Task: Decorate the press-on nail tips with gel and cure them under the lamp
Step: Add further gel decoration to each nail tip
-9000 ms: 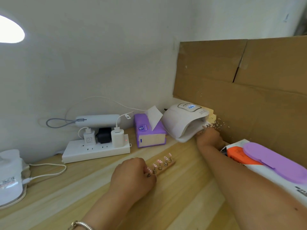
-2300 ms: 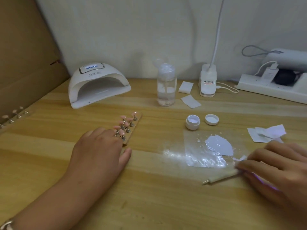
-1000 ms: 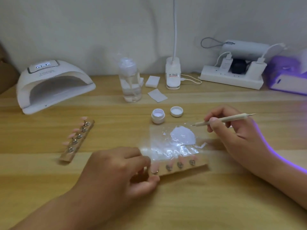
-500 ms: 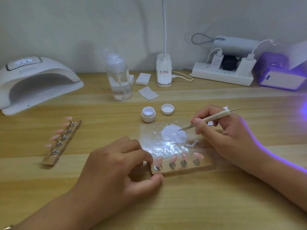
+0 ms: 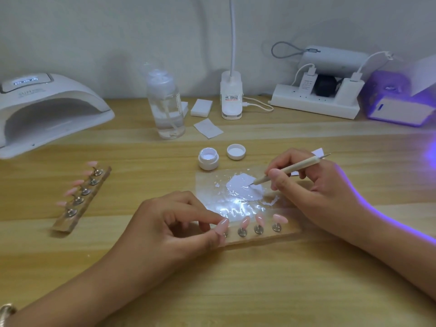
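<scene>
Holding a stick tool [image 5: 289, 170] pen-style, the right hand [image 5: 313, 192] has its fingers curled round the shaft; tool tip touches the white gel puddle [image 5: 241, 188] on a clear sheet [image 5: 206, 182], mid-tabletop. Left hand [image 5: 169, 223], fingers curled, pinches the left end of a wooden strip [image 5: 262, 238] carrying pink nail tips [image 5: 259, 218], just nearside of the sheet. Second strip [image 5: 82, 200] lies toward the left edge. Curing lamp [image 5: 47, 107] sits at the far left corner.

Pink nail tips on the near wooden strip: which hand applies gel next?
Right. The right hand grips the beige dotting pen, its tip in the white gel puddle beside the pink nail tips. The left hand pinches the near wooden strip, steadying it.
</scene>
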`<action>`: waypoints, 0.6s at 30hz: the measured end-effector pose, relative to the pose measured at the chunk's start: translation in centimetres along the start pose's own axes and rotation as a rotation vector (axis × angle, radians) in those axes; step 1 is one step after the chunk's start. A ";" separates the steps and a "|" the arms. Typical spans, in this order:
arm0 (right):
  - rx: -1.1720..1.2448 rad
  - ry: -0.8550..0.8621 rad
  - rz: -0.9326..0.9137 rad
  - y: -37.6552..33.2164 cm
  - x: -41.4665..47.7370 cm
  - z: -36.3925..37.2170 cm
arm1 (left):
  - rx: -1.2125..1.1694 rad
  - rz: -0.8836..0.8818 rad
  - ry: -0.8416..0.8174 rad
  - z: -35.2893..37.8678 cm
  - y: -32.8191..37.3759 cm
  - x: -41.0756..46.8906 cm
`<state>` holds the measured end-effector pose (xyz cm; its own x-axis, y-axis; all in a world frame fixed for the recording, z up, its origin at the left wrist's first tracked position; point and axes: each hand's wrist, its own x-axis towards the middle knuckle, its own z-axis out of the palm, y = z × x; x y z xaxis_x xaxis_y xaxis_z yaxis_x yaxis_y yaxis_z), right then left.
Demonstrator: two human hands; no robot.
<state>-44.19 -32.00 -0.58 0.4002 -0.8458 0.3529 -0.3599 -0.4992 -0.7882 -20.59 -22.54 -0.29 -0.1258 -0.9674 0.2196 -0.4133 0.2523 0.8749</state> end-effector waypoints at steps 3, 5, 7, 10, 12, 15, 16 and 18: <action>-0.017 0.036 -0.036 0.0 0.1 0.0 | 0.018 -0.001 -0.021 0.0 0.0 0.0; -0.022 0.055 -0.054 0.0 0.1 -0.1 | 0.062 0.018 -0.020 0.0 0.0 -0.1; -0.022 0.068 -0.063 0.0 0.1 -0.1 | 0.114 0.033 -0.001 0.1 0.1 -0.1; -0.005 0.081 -0.064 0.2 0.0 -0.2 | 0.168 0.049 0.024 0.2 0.0 -0.1; 0.002 0.092 -0.071 0.3 0.1 -0.2 | 0.168 0.045 0.038 0.3 0.0 0.0; 0.007 0.107 -0.096 0.3 0.1 -0.2 | 0.165 0.034 0.056 0.4 0.0 -0.1; 0.010 0.110 -0.100 0.2 0.1 -0.2 | 0.173 0.035 0.060 0.5 -0.1 -0.1; 0.005 0.112 -0.095 0.1 0.0 -0.2 | 0.204 0.053 0.066 0.5 -0.1 -0.1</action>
<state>-44.40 -32.13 -0.58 0.3359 -0.8105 0.4799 -0.3209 -0.5775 -0.7507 -21.01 -22.49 -0.66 -0.0955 -0.9503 0.2965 -0.5827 0.2948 0.7573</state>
